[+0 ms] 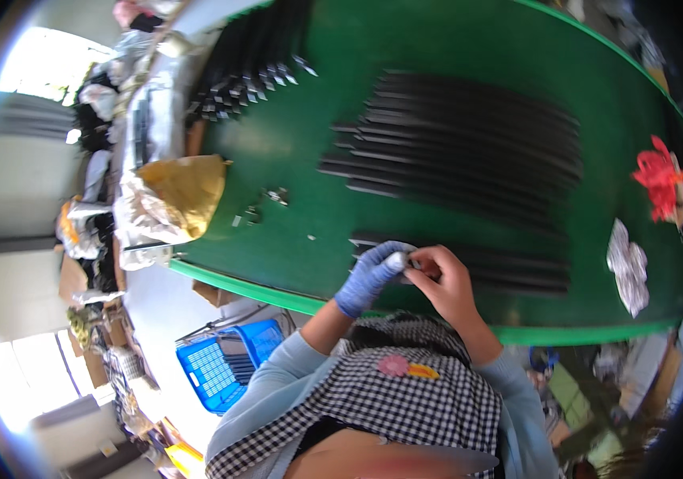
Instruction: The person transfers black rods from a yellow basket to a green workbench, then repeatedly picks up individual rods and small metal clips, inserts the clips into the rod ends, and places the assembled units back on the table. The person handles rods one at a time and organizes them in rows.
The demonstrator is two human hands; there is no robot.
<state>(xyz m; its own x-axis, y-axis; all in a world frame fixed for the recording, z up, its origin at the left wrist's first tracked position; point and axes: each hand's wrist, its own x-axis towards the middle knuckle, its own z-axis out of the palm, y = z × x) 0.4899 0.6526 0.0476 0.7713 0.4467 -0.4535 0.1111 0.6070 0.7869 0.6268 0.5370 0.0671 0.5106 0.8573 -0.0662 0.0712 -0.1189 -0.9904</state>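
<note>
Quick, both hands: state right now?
Left hand: gloved, curled; can't tell if holding anything.
Right hand: bare, curled close to the left; hold also unclear.

Long black strips, roughly parallel

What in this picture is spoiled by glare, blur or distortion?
In the head view, glare washes out the bright windows at the left; the long black strips look smeared, mostly toward their right ends; the green table looks bowed, probably by the fisheye; any item between the blue-gloved left hand and bare right hand is unclear.
</note>
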